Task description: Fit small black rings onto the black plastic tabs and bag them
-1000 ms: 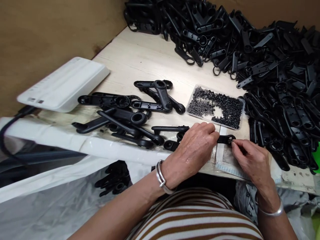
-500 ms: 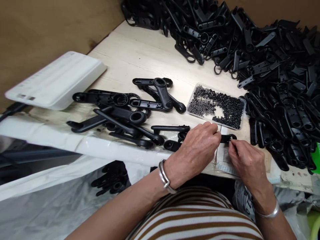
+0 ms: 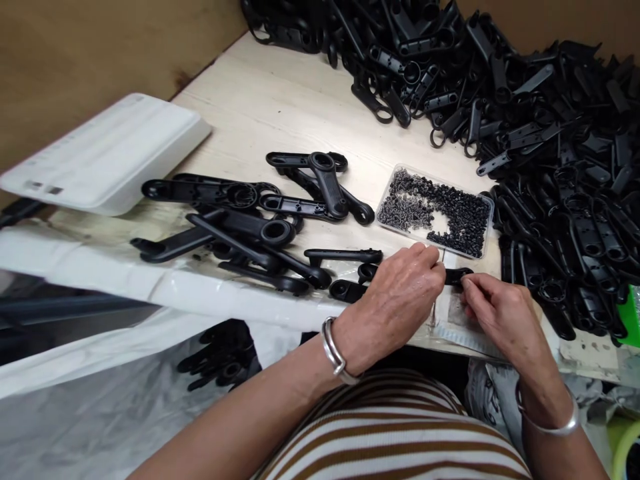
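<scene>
My left hand [image 3: 403, 293] is closed round a black plastic arm [image 3: 456, 276], whose right end sticks out past my knuckles. At that end my right hand [image 3: 500, 308] has thumb and forefinger pinched together; whatever lies between them is too small to make out. Just behind my hands is a clear box [image 3: 435, 211] of tiny black parts and small springs. To the left of my left hand several black arms [image 3: 235, 230] lie in a loose group, some crossing over others.
A large heap of black plastic parts [image 3: 540, 127] covers the back and right of the table [image 3: 280, 100]. A white box-shaped device [image 3: 107, 157] sits at the left. Black parts [image 3: 223, 353] rest in a bag below the front edge. Something green [image 3: 631, 317] is at the far right.
My right hand's fingers have changed pose at the arm's end, and its wrist has shifted right and slightly down. My left hand keeps its hold. The whole view has moved slightly.
</scene>
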The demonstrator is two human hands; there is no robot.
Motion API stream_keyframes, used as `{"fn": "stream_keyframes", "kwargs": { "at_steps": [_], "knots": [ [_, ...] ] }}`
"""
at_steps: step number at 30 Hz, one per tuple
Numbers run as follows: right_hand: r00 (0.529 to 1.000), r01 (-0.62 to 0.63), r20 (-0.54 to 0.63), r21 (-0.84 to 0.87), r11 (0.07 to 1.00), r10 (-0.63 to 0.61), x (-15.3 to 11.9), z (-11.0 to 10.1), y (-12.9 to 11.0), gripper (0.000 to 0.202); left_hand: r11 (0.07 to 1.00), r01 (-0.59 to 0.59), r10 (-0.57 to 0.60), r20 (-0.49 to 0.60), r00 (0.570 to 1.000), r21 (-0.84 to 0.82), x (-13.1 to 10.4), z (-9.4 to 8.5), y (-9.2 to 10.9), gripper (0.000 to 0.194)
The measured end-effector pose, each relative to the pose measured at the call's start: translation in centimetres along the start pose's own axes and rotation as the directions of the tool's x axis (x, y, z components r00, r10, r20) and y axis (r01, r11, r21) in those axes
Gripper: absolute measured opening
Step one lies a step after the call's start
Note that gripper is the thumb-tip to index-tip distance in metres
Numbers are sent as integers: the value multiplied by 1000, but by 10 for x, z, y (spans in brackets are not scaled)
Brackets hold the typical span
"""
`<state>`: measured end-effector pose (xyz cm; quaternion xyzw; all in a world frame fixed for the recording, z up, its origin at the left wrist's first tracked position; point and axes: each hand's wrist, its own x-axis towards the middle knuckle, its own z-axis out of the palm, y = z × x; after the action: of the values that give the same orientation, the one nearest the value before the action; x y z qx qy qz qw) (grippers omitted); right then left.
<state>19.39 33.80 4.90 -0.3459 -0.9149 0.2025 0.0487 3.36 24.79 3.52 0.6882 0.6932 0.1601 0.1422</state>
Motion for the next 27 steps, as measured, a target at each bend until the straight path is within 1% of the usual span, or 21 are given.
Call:
{"fn": "stream_keyframes", "kwargs": {
  "at_steps": [4,6,11,14,17,20,22,23,25,26,27],
  "knots": [
    [993,40,-101,-165,985,-57,0,6,-6,28,1000,-8,8,-17,1000,5,0,1,0,19],
    [988,47,-129,-233,971,-79,0,10,-9,30,1000,-12,12,-16,1000,-4,0,1,0,18],
    [986,39,-143,-327,944,-90,0,11,-11,34,999,-21,21,14,1000,-25,0,-1,-2,17],
    [983,69,-127,-394,917,-129,0,9,-13,33,999,-42,43,45,998,-14,-1,-2,-2,15],
    [985,87,-79,-545,834,-155,-2,12,-20,27,999,-45,46,53,998,-10,-2,-3,0,14],
    [992,46,-52,-707,706,-117,-4,19,-32,26,999,-50,50,25,998,-13,-3,-3,0,16],
    [991,33,-58,-757,653,-117,-3,24,-40,28,998,-62,62,16,998,-6,-3,-2,0,17],
    [992,27,-61,-764,645,-113,-2,25,-42,29,998,-63,63,17,998,-1,-3,-2,0,17],
    [994,8,-67,-738,674,-86,1,24,-41,27,999,-53,53,15,998,0,-3,-1,-1,16],
    [995,-4,-72,-692,722,-64,2,22,-37,26,999,-42,42,9,999,0,-3,0,-1,16],
    [996,-12,-76,-607,795,-42,3,21,-31,23,999,-34,34,2,999,0,-3,1,-2,16]
  ]
}}
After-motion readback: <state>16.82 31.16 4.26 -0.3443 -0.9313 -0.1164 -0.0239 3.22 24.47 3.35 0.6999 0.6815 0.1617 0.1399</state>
